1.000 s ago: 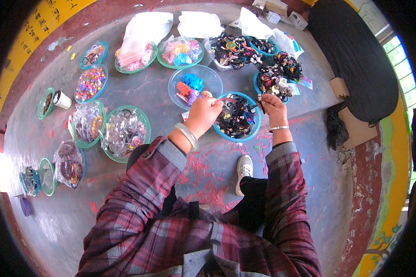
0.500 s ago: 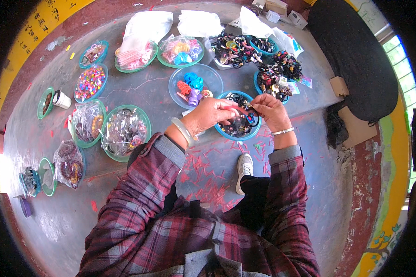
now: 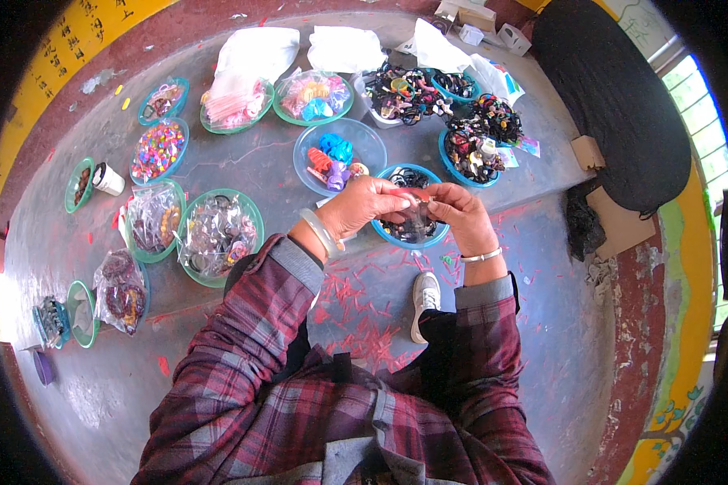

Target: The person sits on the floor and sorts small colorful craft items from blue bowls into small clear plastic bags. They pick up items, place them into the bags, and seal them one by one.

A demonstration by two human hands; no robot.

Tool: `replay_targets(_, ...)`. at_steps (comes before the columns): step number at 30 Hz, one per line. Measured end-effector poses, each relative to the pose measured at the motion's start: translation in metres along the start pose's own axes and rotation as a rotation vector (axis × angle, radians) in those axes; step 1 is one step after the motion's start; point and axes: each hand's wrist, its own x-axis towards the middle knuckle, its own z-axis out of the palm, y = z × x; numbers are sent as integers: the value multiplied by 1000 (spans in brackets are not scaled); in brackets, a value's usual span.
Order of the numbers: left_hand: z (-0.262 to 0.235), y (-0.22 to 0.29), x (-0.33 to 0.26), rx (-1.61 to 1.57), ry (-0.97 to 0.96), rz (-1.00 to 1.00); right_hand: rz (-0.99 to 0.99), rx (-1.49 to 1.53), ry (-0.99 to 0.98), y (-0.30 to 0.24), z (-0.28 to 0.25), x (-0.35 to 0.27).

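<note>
My left hand (image 3: pixel 362 202) is closed, thumb and fingers pinching a small clear plastic bag with a red strip along its top (image 3: pixel 413 195). On the other side, my right hand (image 3: pixel 466 213) pinches the bag's right edge with thumb and forefinger. What lies inside the bag is too small to tell. Both hands hover over the near side of a blue-rimmed basin (image 3: pixel 443 234) of black hair ties with small trinkets. My hands and the bag partly cover that basin.
Just beyond stands a clear basin (image 3: pixel 301 153) with blue, red and purple hair claws. Further basins of hair ties (image 3: pixel 471 153) are at the right. A green basin (image 3: pixel 255 242) of bagged accessories is at the left. Red strips (image 3: pixel 364 319) litter the floor around my shoe (image 3: pixel 425 299).
My right hand has moved left and closed in on the bag beside my left hand. The dark hair tie with a blue trinket that hung by my right hand no longer shows there.
</note>
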Motion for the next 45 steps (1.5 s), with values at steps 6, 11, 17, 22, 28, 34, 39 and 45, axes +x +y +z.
replay_targets(6, 1, 0, 0, 29, -21, 8, 70, 79, 86, 13, -4, -4)
replay_targets(11, 1, -1, 1, 58, -4, -21, 174, 177, 144, 4, -7, -5)
replay_targets(17, -9, -16, 6, 389, 317, -115, -188, -128, 350, -21, -12, -10)
replay_targets(22, -5, -28, 12, 1008, 344, -12, -284, -510, 253, -20, 3, -16)
replay_targets(28, 7, -25, 13, 1005, 302, -51, -247, -866, 200, -9, 18, -17)
replay_targets(34, 4, -30, 12, 653, 218, -66, -269, -966, 198, -9, 24, -16)
replay_targets(39, 7, -21, 9, 572, 171, -110, -237, -940, 160, -2, 22, -14)
replay_targets(45, 6, -22, 9, 496, 134, -111, -227, -928, 79, 0, 21, -12)
